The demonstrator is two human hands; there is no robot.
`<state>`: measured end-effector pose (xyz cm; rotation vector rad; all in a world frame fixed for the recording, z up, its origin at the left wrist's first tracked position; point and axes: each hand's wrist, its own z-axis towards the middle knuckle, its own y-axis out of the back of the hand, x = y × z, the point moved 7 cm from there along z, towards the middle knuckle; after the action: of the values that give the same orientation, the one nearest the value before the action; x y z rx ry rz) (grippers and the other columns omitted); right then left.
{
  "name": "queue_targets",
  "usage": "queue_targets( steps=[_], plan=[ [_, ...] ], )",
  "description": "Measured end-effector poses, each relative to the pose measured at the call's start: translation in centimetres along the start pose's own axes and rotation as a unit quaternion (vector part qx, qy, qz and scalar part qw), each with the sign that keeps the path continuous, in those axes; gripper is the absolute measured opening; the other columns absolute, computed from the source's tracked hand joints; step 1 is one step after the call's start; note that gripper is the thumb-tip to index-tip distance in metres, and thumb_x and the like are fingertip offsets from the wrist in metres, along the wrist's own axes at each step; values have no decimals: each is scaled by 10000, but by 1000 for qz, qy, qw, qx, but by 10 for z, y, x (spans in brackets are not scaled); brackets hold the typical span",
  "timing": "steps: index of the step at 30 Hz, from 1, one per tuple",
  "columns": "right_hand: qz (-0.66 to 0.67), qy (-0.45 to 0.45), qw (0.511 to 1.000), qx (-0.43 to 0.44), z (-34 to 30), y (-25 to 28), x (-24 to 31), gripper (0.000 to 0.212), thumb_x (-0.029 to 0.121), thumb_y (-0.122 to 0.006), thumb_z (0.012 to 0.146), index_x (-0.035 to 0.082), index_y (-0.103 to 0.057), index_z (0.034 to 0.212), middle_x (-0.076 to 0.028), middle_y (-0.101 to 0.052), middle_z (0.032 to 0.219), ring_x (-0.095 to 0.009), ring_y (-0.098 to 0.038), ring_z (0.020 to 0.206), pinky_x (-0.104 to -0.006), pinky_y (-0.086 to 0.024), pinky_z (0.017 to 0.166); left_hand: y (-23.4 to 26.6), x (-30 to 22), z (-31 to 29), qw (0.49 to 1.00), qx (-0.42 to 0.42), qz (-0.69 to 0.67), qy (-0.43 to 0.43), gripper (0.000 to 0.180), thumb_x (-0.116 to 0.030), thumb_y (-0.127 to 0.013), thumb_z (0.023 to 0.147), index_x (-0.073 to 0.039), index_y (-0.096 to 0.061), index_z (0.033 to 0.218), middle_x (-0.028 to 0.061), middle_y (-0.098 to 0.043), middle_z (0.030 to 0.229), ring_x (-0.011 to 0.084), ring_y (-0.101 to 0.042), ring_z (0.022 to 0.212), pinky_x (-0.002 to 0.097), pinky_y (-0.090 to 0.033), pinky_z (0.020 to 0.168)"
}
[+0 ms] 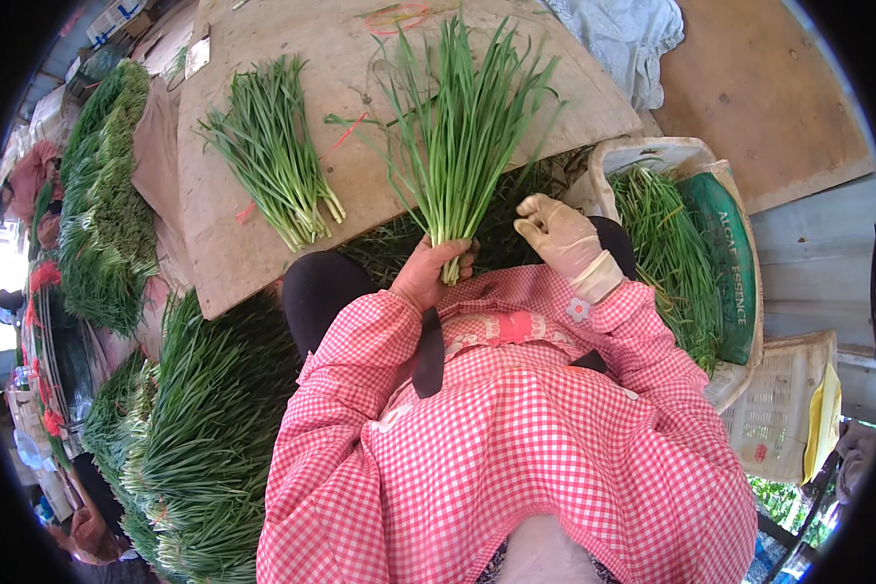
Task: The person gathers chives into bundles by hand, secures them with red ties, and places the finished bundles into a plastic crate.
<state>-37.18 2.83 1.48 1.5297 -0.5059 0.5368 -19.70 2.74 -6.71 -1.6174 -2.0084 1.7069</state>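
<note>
My left hand [427, 274], bare, is closed around the pale lower stalks of a bunch of garlic chives [454, 146]. The green leaves fan upward from it, over the near edge of the wooden board [380, 175]. To the right, my right hand [563, 237] wears a thin whitish glove. Its fingers are loosely bent and a little apart, nothing visible in them, and it does not touch the bunch. Another bunch of chives [273, 151] lies on the board to the left, stalk ends toward me. Thin red ties [346, 134] lie on the board near both bunches.
A white crate [652, 148] with loose chives and a green sack stands to my right. Large heaps of chives [200, 419] lie at my left, with more piled farther off [107, 204]. A pale cloth [628, 44] rests at the board's far right corner.
</note>
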Motion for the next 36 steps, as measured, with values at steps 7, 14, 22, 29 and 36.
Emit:
queue_targets(
  steps=[7,14,22,29,36],
  plan=[
    [68,90,992,-51,19,-21,49,369,266,-681,771,75,-509,1035,-21,-503,652,-117,-465,550,-257,-419,535,9,5,4,999,-5,46,-6,293,-37,-581,791,-61,-500,1072,77,-579,899,152,-544,679,289,-474,568],
    [101,-20,994,36,31,-44,18,327,360,-662,764,65,-530,818,-61,-537,623,-228,-554,610,-341,-428,581,-3,-2,-6,999,-29,-26,17,264,-53,-575,774,-2,-523,1028,106,-598,835,212,-605,730,349,-526,641],
    [468,-103,862,163,32,-66,4,198,241,-623,823,73,-544,754,33,-457,577,-75,-421,461,-226,-327,434,-5,1,-2,997,8,-72,30,317,-33,-553,790,-12,-479,1098,110,-559,917,143,-495,675,260,-421,551],
    [827,-49,535,164,11,23,28,258,280,-556,871,45,-497,961,62,-387,579,-21,-314,416,-194,-294,454,5,4,0,996,-5,-86,27,310,-67,-563,813,-15,-471,1104,115,-552,942,125,-467,646,244,-403,537],
    [178,44,946,268,-19,-11,-1,344,300,-557,840,18,-532,1035,-109,-577,908,-209,-563,845,-293,-449,750,3,9,5,997,-36,-42,49,250,-101,-580,825,-34,-490,1048,83,-563,876,117,-458,617,253,-384,528]
  ],
)
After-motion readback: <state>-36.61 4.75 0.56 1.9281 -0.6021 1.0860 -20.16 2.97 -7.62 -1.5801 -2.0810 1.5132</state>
